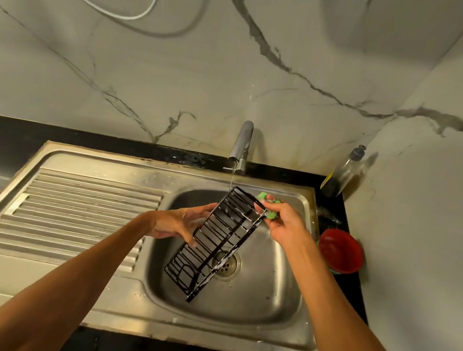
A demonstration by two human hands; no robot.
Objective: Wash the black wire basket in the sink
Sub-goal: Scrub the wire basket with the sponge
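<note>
Steel sink (269, 295), left hand (180, 224) gripping wire basket (219, 240), right hand (283, 222) gripping sponge (271, 215)

Person, 2 arms in view. L forearm (79, 271) & R forearm (323, 291) bare to frame edge. L hand (174, 223), R hand (283, 222) bare; slim wrists.

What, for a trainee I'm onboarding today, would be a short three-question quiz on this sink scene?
1. True or false: the left hand holds the basket tilted over the sink.
2. What does the right hand grip against the basket's edge? A) a green sponge B) a dish towel C) a wire brush
3. Fill in: a thin stream of water falls from the ____ toward the basket's far end.

Key: 1 true; 2 A; 3 tap.
</note>
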